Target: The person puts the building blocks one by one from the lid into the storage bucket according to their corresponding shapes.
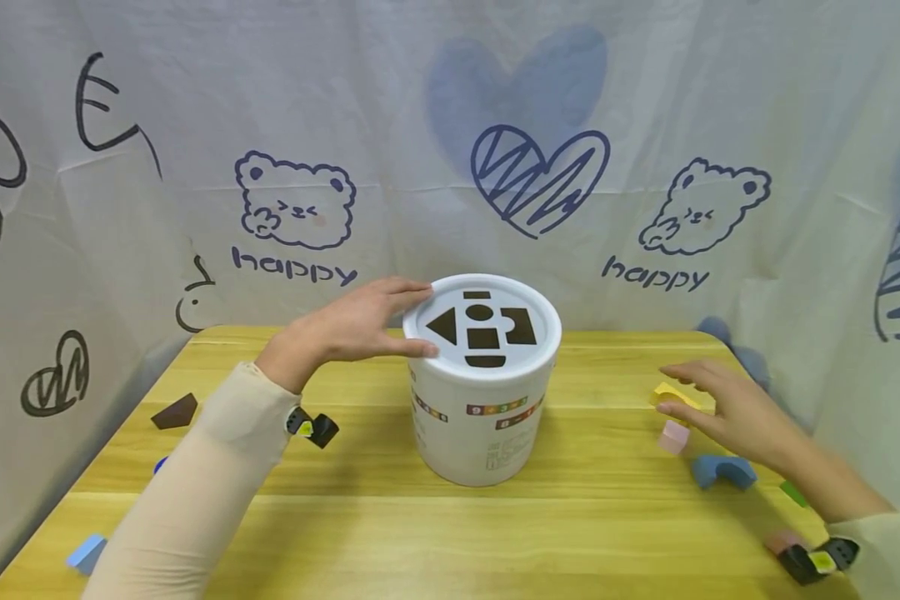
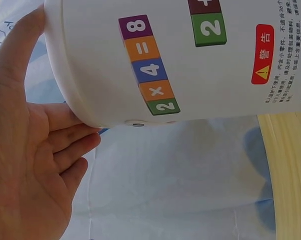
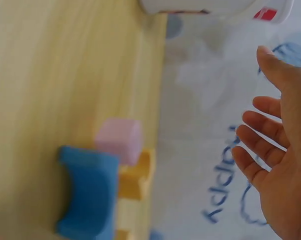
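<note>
A white bucket (image 1: 468, 425) stands upright mid-table. Its lid (image 1: 525, 358) has several cut-out shapes, among them a triangle, a circle and a square. My left hand (image 1: 363, 321) rests against the lid's left edge, thumb at the near side and fingers farther back. The left wrist view shows that hand's fingers loosely extended at the rim. Over the right of the table, my right hand (image 1: 742, 408) hovers with spread fingers and an empty palm. Close below it lie a yellow block (image 1: 666, 392), a pink cube (image 1: 673, 437) and a blue arch block (image 1: 723, 472).
At the left lie a dark brown block (image 1: 176, 412), a light blue block (image 1: 87, 553) and a dark blue piece (image 1: 161, 464) partly hidden by the sleeve. A green block (image 1: 793, 493) lies under the right forearm. Printed cloth (image 1: 420, 225) hangs behind the table.
</note>
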A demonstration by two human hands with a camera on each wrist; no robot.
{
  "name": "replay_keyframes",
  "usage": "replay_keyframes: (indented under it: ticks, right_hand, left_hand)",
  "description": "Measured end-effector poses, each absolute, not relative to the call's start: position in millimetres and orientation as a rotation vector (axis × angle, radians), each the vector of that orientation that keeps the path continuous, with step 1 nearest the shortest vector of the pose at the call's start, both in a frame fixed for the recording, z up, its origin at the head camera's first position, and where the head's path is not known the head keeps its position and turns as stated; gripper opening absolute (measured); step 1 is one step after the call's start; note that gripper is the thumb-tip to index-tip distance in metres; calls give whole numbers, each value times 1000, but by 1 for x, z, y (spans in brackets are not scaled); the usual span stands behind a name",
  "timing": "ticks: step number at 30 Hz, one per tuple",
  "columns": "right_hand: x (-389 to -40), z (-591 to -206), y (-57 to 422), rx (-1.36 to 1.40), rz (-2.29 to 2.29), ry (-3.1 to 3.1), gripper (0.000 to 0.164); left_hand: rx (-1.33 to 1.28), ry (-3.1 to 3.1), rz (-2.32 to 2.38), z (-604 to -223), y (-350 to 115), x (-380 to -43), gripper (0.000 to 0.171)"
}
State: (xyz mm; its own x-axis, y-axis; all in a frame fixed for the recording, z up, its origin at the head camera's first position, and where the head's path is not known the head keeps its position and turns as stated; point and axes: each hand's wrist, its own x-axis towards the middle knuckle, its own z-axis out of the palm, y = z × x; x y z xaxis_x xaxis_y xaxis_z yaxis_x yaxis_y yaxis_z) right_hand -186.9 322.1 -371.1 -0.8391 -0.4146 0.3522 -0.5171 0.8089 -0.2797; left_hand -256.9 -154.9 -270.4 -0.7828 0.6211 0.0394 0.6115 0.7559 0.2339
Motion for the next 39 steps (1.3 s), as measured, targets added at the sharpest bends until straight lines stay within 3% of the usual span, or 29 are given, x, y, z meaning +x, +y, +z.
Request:
replay_keyframes:
  ticks: [20, 39]
  right_hand:
    - [-185, -426, 366, 448, 611, -2976, 60]
    - [-194, -446, 359, 455, 588, -3013, 49]
  left_hand:
    - [1011, 2913, 304, -268, -153, -256, 100]
    - [1012, 2912, 302, -267, -154, -256, 100]
